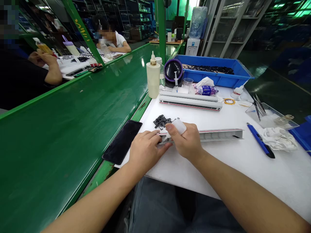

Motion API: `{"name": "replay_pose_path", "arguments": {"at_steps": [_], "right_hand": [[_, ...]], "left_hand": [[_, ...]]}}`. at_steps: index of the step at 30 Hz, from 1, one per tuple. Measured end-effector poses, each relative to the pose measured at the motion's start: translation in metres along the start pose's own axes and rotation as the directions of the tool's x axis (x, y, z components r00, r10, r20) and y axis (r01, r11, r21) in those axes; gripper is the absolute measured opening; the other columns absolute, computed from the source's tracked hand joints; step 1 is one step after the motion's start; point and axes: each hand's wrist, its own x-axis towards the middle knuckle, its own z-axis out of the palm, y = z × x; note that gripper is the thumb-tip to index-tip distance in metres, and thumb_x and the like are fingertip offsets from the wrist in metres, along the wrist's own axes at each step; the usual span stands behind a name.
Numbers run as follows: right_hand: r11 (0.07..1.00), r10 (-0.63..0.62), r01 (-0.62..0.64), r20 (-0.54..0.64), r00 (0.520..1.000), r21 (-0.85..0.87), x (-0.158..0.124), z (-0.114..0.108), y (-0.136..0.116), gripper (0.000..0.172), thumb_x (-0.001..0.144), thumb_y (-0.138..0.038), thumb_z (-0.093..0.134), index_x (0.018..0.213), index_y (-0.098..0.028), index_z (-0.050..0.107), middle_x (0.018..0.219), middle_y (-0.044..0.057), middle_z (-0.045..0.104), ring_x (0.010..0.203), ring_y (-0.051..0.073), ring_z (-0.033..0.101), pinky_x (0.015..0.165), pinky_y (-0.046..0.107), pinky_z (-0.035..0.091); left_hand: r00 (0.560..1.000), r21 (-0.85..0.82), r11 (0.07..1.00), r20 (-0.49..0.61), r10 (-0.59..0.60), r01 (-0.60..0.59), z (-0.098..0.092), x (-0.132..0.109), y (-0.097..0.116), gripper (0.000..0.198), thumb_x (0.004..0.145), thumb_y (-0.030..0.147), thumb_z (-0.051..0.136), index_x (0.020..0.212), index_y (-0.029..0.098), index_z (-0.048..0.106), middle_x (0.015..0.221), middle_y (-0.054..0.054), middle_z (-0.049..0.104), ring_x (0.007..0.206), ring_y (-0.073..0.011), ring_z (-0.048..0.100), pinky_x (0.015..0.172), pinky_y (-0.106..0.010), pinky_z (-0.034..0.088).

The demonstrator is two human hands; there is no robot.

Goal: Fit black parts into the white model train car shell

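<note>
1. Head view, far left: a green conveyor belt point(73, 123) is running along the bench, with other people sitting at it well back. A black phone point(122, 141) is lying at the white mat's point(218, 168) edge, just beside the left hand.
2. Left hand point(143, 150) is lying fingers together, pressing flat on the near end of a long grey strip point(218, 133) with a red stripe, holding it down on the mat.
3. Right hand point(187, 140) is curling over that same end, thumb and a white-cotted finger pinching something small against the strip; what exactly, I can't tell.
4. Judgement call: the left hand should be keeping the strip pinned flat so the right can seat its piece square without the far end swinging.
5. A pile of small black parts point(161, 121) is sitting just behind the hands, easy to scatter.
6. Further back: a cream squeeze bottle point(153, 79), a second strip point(190, 101), a blue bin point(216, 76).
7. Right side: a blue pen-like tool point(260, 140) and a white rag point(279, 138) are lying well apart from the hands.
</note>
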Motion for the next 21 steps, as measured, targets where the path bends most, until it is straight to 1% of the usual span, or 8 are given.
{"name": "replay_pose_path", "arguments": {"at_steps": [6,12,17,21], "right_hand": [[1.000,0.015,-0.015,0.002,1.000,-0.020,0.0004,-0.0024,-0.0007,0.049,0.092,-0.043,0.057,0.052,-0.019,0.039,0.048,-0.005,0.038,0.047,0.008,0.034,0.049,0.024,0.027],[0.999,0.034,-0.033,0.022,0.999,-0.029,0.0006,-0.0042,-0.0020,0.049,0.092,-0.044,0.055,0.053,-0.018,0.044,0.049,-0.004,0.044,0.048,0.008,0.040,0.050,0.024,0.029],[0.999,0.028,-0.028,0.014,0.999,-0.030,0.0015,-0.0042,-0.0025,0.049,0.092,-0.044,0.055,0.053,-0.018,0.043,0.048,-0.004,0.043,0.047,0.008,0.039,0.050,0.024,0.029],[0.999,0.031,-0.031,0.018,0.999,-0.024,0.0024,-0.0047,-0.0033,0.050,0.092,-0.044,0.056,0.052,-0.018,0.040,0.047,-0.005,0.040,0.047,0.007,0.036,0.049,0.024,0.027]], "left_hand": [[1.000,-0.007,1.000,-0.011,0.008,-0.008,0.0001,0.0007,-0.0006,0.034,0.084,0.047,0.068,0.066,0.019,0.062,0.093,-0.005,0.075,0.079,-0.0232,0.067,0.071,-0.037,0.050],[1.000,-0.006,1.000,-0.024,0.012,-0.012,0.0000,-0.0003,-0.0017,0.033,0.085,0.045,0.068,0.066,0.019,0.061,0.085,-0.004,0.074,0.076,-0.0221,0.066,0.070,-0.036,0.049],[0.999,-0.005,1.000,-0.031,0.022,-0.022,-0.0003,-0.0003,-0.0009,0.033,0.085,0.044,0.068,0.066,0.019,0.060,0.087,-0.004,0.074,0.075,-0.0215,0.065,0.068,-0.036,0.048],[0.999,0.001,1.000,-0.034,0.025,-0.025,-0.0005,-0.0005,-0.0001,0.033,0.085,0.044,0.068,0.066,0.019,0.060,0.082,-0.003,0.073,0.073,-0.0211,0.065,0.067,-0.035,0.047]]}}
